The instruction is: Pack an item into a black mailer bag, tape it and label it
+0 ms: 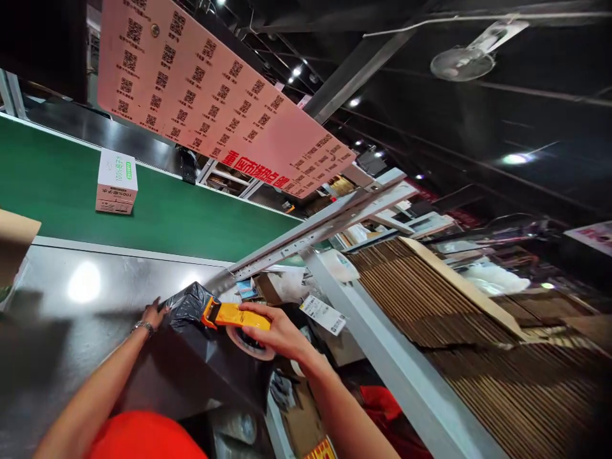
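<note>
My right hand (275, 328) is closed around the handle of an orange tape dispenser (234, 315). A roll of tape (258, 350) hangs below its handle. The dispenser's head meets the right end of a package wrapped in shiny black plastic (189, 306). At that package's left end is my left hand (153, 316), thumb and fingers gripping its edge; part of the grip is hidden. A metal watch band circles the left wrist. The package lies by the right side of a steel work table (62, 299).
Beyond the table runs a green conveyor belt (191, 220) with a white and pink carton (116, 182). A pink board of QR codes (201, 95) hangs overhead. A grey metal post (382, 344) slants along the right, beside stacked flat cardboard (430, 306). Some cardboard (14, 245) juts in at left.
</note>
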